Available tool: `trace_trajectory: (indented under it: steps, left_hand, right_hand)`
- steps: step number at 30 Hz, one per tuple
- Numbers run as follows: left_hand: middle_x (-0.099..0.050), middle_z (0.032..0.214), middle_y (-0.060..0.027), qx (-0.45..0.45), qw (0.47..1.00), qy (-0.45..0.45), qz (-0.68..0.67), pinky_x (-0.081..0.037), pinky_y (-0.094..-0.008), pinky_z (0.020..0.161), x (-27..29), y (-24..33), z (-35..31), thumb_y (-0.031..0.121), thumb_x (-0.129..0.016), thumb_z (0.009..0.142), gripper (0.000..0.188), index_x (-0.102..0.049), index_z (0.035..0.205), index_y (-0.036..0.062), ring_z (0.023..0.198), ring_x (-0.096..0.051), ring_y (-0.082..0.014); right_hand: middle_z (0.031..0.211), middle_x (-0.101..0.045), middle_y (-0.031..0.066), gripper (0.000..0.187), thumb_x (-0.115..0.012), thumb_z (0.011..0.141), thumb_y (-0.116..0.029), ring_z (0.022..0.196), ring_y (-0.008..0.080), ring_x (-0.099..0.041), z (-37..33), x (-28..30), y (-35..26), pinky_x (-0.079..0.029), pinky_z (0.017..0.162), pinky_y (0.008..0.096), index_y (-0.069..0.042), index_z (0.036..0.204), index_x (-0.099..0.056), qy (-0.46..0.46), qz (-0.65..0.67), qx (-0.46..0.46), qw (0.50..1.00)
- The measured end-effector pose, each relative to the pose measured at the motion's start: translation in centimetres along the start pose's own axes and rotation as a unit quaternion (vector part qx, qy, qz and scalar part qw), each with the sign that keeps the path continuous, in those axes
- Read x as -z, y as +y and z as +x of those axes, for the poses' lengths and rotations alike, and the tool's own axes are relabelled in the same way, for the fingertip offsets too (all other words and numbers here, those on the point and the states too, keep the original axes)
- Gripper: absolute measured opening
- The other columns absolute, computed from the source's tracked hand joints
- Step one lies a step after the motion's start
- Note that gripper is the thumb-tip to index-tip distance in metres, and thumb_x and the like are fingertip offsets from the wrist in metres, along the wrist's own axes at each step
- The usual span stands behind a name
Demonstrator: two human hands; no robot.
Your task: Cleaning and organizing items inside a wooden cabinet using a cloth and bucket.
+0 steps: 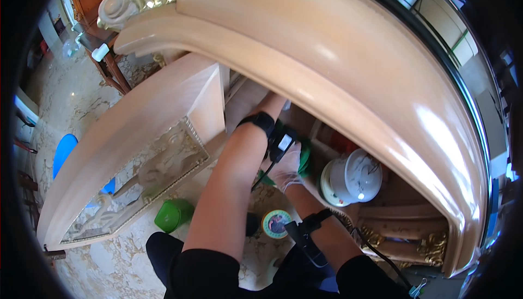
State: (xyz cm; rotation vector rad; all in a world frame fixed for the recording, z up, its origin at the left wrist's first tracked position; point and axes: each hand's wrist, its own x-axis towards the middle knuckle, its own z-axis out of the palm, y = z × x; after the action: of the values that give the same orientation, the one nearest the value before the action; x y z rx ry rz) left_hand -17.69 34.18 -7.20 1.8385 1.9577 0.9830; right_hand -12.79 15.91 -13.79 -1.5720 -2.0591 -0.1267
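Observation:
My left forearm [226,190] reaches up into a pale wooden cabinet [338,43]. Its hand is hidden under the overhanging top, so its fingers and anything in them do not show. Below that arm, my right hand [287,167] wears a thin whitish glove. It is closed on a green object [306,156] whose kind I cannot make out; the small black device [282,142] on my left wrist covers part of the fingers. To the right of this hand, white round containers [355,178] stand inside the cabinet.
An open cabinet door [147,141] with a carved panel swings out left. On the marble floor are a green container [174,215] and a round tub with a picture lid [277,224]. A blue rounded thing [65,154] shows behind the door. A cable [384,255] trails at lower right.

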Motion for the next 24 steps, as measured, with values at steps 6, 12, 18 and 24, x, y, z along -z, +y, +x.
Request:
trace_trajectory:
  steps: [6, 12, 18, 24]
  left_hand:
    - [-0.050, 0.122, -0.0215, 0.020, 0.998, -0.039, 0.053, -0.048, -0.0438, 0.088, -1.3, -1.7, 2.5, 0.030, -0.077, 0.065, 0.073, -0.044, 0.124, 0.0044, 0.106, -0.053, -0.0386]
    - [-0.050, 0.122, -0.0213, -0.019, 0.999, -0.020, 0.033, -0.048, -0.0440, 0.088, 1.2, -2.9, 0.7, 0.029, -0.079, 0.063, 0.074, -0.044, 0.124, 0.0045, 0.106, -0.053, -0.0387]
    - [-0.051, 0.121, -0.0211, -0.188, 0.962, 0.066, -0.186, -0.048, -0.0443, 0.087, 10.2, 1.0, -11.2, 0.027, -0.081, 0.061, 0.076, -0.044, 0.123, 0.0046, 0.106, -0.054, -0.0387]
    - [-0.044, 0.127, -0.0187, -0.254, 0.918, 0.040, -0.301, -0.036, -0.0430, 0.101, 19.7, -3.1, -25.8, 0.014, -0.087, 0.050, 0.092, -0.035, 0.126, 0.0060, 0.119, -0.045, -0.0336]
  right_hand:
    - [0.107, -0.057, 0.0148, 0.036, -0.049, 0.082, -0.027, 0.100, 0.0317, -0.051, 0.3, 1.5, -1.2, -0.036, 0.082, 0.0444, -0.006, 0.111, -0.053, -0.014, -0.009, 0.013, 1.000]
    - [0.108, -0.057, 0.0087, 0.045, -0.061, 0.073, -0.031, 0.099, 0.0274, -0.052, -0.5, 0.4, -3.0, -0.037, 0.086, 0.0400, -0.007, 0.110, -0.052, 0.001, 0.234, -0.135, 0.963]
    - [0.121, -0.052, 0.0132, 0.053, -0.054, 0.080, -0.043, 0.114, 0.0316, -0.045, 0.7, 1.9, -2.6, -0.039, 0.090, 0.0462, -0.006, 0.119, -0.054, -0.127, -0.079, 0.015, 0.989]
    - [0.108, -0.059, 0.0083, 0.029, -0.054, 0.083, -0.030, 0.102, 0.0267, -0.053, 1.2, 1.9, -4.0, -0.045, 0.083, 0.0424, -0.016, 0.107, -0.061, -0.220, -0.072, 0.033, 0.972]
